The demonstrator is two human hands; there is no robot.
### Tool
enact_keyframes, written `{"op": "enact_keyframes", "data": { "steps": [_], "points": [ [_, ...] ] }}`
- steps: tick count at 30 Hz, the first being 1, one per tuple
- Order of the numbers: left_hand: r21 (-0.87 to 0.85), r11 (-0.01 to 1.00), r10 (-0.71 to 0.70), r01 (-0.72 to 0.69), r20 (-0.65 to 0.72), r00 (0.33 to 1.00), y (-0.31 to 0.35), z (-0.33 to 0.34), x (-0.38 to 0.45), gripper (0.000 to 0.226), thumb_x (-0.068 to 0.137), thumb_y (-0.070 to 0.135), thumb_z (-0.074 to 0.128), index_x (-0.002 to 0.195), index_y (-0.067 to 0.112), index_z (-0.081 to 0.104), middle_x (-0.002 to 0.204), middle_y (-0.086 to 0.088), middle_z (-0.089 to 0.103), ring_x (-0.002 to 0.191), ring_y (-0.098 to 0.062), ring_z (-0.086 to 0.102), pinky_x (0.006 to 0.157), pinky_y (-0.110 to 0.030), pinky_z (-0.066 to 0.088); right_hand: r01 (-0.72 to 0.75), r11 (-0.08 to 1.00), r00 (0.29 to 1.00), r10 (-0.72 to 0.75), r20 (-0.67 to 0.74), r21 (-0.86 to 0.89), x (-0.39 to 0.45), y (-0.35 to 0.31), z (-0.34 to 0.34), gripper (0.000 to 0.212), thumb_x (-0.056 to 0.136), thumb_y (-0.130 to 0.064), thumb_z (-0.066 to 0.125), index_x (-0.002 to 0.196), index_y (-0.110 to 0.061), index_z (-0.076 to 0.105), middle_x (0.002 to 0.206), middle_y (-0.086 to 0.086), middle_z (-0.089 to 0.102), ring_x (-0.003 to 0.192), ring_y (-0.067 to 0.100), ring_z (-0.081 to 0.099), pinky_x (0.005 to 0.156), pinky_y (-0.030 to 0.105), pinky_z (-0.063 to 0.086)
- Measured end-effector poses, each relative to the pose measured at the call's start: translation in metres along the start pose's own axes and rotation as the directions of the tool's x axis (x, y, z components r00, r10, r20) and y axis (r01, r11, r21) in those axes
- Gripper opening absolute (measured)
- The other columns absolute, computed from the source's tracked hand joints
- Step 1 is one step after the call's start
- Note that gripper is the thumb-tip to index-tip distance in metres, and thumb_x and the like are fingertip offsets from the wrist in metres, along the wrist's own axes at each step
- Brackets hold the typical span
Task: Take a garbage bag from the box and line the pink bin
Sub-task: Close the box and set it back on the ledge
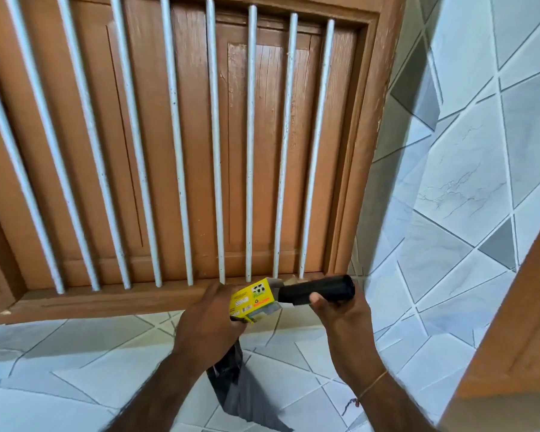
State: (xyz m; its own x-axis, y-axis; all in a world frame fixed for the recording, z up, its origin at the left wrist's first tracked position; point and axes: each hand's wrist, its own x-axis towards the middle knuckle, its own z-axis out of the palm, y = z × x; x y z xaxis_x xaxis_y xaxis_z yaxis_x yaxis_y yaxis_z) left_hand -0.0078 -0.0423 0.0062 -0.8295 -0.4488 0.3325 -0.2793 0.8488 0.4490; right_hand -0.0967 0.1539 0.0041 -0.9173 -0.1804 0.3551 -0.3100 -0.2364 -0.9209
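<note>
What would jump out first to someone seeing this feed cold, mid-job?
Low in the centre, the left hand grips a small yellow box while the right hand holds a black roll of bags sticking out of its open end. Behind them, a brown wooden shutter with white vertical bars fills most of the view. A loose dark bag hangs below the left hand over the tiled surface.

We're indoors in a home, by the look of it a tiled room, perhaps a bathroom or utility corner. Pale marble-patterned wall tiles [468,169] with grey triangles run round a shuttered wooden window [262,157] behind white metal bars [215,151]; a wooden door frame [512,322] edges in at right.
</note>
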Motion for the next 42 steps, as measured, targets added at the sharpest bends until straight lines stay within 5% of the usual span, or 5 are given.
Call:
{"op": "enact_keyframes", "data": {
  "steps": [16, 26, 33, 37, 42],
  "points": [
    [-0.086, 0.99, -0.12, 0.111, -0.105, 0.987, 0.084, 0.031, -0.083, 0.061, 0.064, 0.048, 0.078, 0.118, 0.037, 0.051, 0.112, 0.02, 0.05, 0.095, -0.013, 0.062, 0.076, -0.029, 0.049, -0.127, 0.992, 0.958, 0.129, 0.254, -0.024, -0.001, -0.016, -0.071, 0.052, 0.07, -0.003, 0.081, 0.113, -0.017, 0.055, 0.103, 0.003, 0.068, 0.092, 0.014, 0.067, 0.074, 0.024, 0.058],
    [-0.477, 0.867, -0.227, 0.144, -0.12, 0.966, 0.068, 0.01, -0.116, 0.051, 0.058, 0.029, 0.087, 0.097, 0.041, 0.055, 0.101, 0.021, 0.059, 0.088, -0.006, 0.062, 0.068, -0.021, 0.043, 0.317, 0.905, 0.923, -0.224, 0.314, -0.284, -0.049, -0.042, -0.048, 0.011, 0.086, -0.047, 0.059, 0.09, -0.039, 0.064, 0.098, -0.009, 0.065, 0.095, 0.006, 0.059, 0.077, 0.007, 0.042],
    [-0.522, 0.845, -0.182, 0.117, -0.076, 0.98, 0.038, -0.023, -0.139, 0.053, 0.059, 0.033, 0.086, 0.099, 0.044, 0.053, 0.103, 0.021, 0.061, 0.088, -0.007, 0.064, 0.067, -0.018, 0.045, 0.162, 0.959, 0.967, -0.107, 0.23, -0.234, -0.085, -0.062, -0.017, 0.049, 0.079, -0.009, 0.075, 0.118, -0.033, 0.057, 0.123, -0.016, 0.056, 0.115, 0.007, 0.054, 0.083, 0.023, 0.053],
    [-0.474, 0.876, -0.122, 0.094, -0.028, 0.992, 0.021, -0.037, -0.154, 0.053, 0.059, 0.036, 0.084, 0.097, 0.049, 0.049, 0.104, 0.025, 0.058, 0.09, -0.005, 0.062, 0.068, -0.015, 0.042, 0.124, 0.956, 0.964, -0.052, 0.261, -0.265, -0.106, -0.069, -0.003, 0.035, 0.078, -0.003, 0.072, 0.101, -0.027, 0.062, 0.099, -0.014, 0.067, 0.092, 0.014, 0.065, 0.082, 0.042, 0.058],
    [-0.46, 0.886, -0.083, 0.068, -0.013, 0.996, 0.016, -0.045, -0.168, 0.053, 0.06, 0.037, 0.085, 0.091, 0.052, 0.044, 0.103, 0.027, 0.055, 0.091, -0.002, 0.06, 0.07, -0.013, 0.042, 0.116, 0.913, 0.983, -0.048, 0.178, -0.391, -0.122, -0.078, 0.008, 0.036, 0.077, -0.01, 0.075, 0.101, -0.028, 0.054, 0.089, -0.012, 0.063, 0.085, 0.009, 0.062, 0.064, 0.012, 0.049]
  ]
}}
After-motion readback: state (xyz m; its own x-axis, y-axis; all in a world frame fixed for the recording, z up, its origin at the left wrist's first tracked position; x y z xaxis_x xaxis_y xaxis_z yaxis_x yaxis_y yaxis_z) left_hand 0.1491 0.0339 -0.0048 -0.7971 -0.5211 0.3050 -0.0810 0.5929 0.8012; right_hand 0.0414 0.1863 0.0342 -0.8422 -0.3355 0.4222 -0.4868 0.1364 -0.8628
